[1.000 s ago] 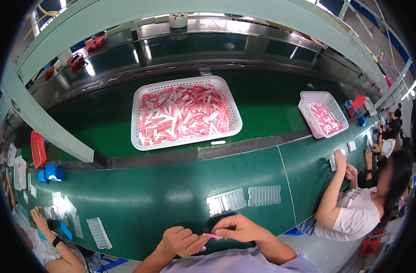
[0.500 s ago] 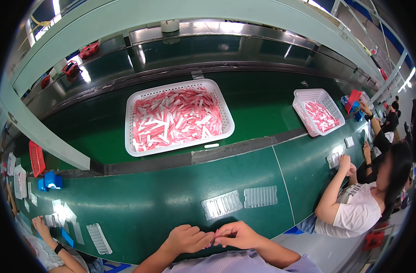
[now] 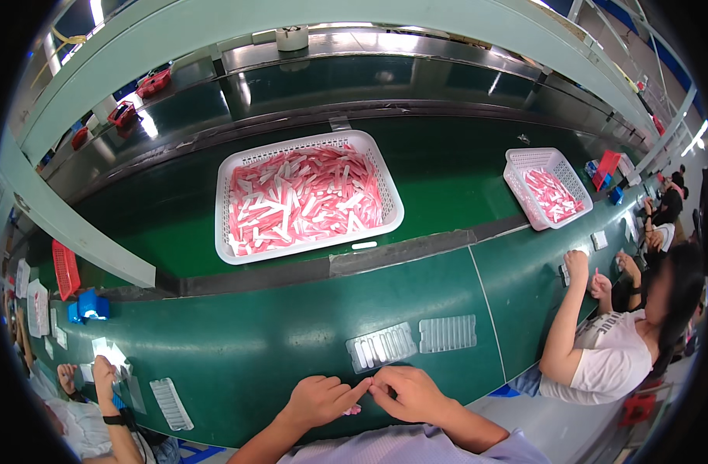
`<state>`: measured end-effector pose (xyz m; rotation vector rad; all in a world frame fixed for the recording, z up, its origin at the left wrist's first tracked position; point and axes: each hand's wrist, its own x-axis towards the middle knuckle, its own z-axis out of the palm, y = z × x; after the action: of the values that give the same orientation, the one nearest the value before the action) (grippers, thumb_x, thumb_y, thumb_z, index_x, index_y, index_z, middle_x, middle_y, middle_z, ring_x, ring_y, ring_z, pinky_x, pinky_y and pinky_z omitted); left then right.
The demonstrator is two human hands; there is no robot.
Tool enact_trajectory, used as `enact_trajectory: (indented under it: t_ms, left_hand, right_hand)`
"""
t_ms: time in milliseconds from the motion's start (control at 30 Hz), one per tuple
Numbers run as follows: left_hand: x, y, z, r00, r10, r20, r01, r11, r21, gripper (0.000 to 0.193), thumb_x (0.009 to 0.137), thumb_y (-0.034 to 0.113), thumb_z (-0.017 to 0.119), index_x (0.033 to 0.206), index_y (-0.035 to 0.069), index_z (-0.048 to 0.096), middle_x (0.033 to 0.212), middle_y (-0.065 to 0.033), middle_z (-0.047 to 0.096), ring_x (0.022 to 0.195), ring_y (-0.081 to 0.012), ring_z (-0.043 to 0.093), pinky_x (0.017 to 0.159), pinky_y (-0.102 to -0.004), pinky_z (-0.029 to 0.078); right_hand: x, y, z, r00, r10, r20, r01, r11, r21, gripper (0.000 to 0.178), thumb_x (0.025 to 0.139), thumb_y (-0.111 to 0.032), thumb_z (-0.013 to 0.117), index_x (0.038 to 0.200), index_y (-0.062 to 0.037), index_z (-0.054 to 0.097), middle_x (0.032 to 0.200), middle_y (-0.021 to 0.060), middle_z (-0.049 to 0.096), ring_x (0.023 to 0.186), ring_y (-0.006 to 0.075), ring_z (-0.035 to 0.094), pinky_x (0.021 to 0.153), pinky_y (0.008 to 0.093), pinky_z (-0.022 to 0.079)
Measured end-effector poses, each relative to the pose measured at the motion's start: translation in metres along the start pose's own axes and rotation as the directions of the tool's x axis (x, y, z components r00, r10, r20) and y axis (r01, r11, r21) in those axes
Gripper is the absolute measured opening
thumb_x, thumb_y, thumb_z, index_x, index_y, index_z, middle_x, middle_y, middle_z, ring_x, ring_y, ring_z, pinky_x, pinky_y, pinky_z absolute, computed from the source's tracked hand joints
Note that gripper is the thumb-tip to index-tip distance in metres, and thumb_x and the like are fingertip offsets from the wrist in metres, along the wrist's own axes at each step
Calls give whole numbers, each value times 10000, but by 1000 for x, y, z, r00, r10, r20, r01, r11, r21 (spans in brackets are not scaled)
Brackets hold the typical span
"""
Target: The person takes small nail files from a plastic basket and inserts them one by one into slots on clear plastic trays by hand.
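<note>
Near the table's front edge, my left hand (image 3: 321, 400) is closed, with a small pink piece (image 3: 352, 410) showing under its fingers. My right hand (image 3: 407, 393) is pinched against the left fingertips; whatever lies between its fingers is hidden. Just beyond my hands lies a clear ribbed plastic tray (image 3: 381, 347) with white strips in some of its slots. Beside it on the right is a second clear ribbed tray (image 3: 448, 334).
A large white basket (image 3: 225, 232) heaped with pink and white strips stands on the green belt, a smaller one (image 3: 533, 216) to its right. One white strip (image 3: 364, 246) lies before it. Another clear tray (image 3: 171, 404) lies left. Co-workers sit at both sides; a pale green beam (image 3: 79, 213) slants at left.
My right hand has turned knuckles-up and come against the left fingertips. The pink piece now shows under my left hand. Co-workers' hands on both sides have lifted.
</note>
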<state>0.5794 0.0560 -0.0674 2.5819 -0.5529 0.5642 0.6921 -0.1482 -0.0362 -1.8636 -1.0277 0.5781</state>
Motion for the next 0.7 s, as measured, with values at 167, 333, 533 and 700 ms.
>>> enact_trajectory:
  t_ms: [167, 333, 533, 700]
  left_hand:
    - [2, 12, 11, 923, -374, 86, 384, 893, -235, 445, 795, 225, 825, 1213, 105, 730, 672, 13, 598, 586, -161, 606, 532, -309, 479]
    - [5, 10, 9, 939, -334, 84, 329, 795, -510, 201, 794, 101, 849, 982, 104, 776, 749, -61, 729, 606, -212, 692, 548, -313, 533]
    - [14, 19, -3, 845, -514, 146, 504, 676, -538, 216, 760, 80, 880, 949, 107, 779, 720, -41, 710, 585, -190, 669, 542, -295, 516]
    - [6, 12, 8, 930, -363, 62, 333, 760, -558, 191, 772, 88, 876, 931, 108, 770, 698, -29, 688, 565, -186, 639, 539, -290, 507]
  right_hand:
    - [3, 1, -9, 991, -133, -33, 128, 985, -113, 149, 854, -96, 657, 807, -51, 524, 702, 110, 573, 632, 348, 583, 587, 455, 461]
    - [-2, 1, -7, 984, -169, 62, 172, 984, -41, 150, 825, -90, 652, 819, -55, 506, 694, 106, 550, 635, 351, 582, 591, 457, 462]
    - [-10, 10, -2, 977, -183, 112, 184, 983, 7, 172, 814, -91, 671, 813, -66, 500, 696, 96, 556, 630, 341, 585, 568, 450, 453]
    - [-11, 12, 1, 984, -156, 91, 153, 988, 36, 189, 841, -106, 690, 818, -66, 507, 675, 87, 576, 605, 333, 588, 551, 445, 449]
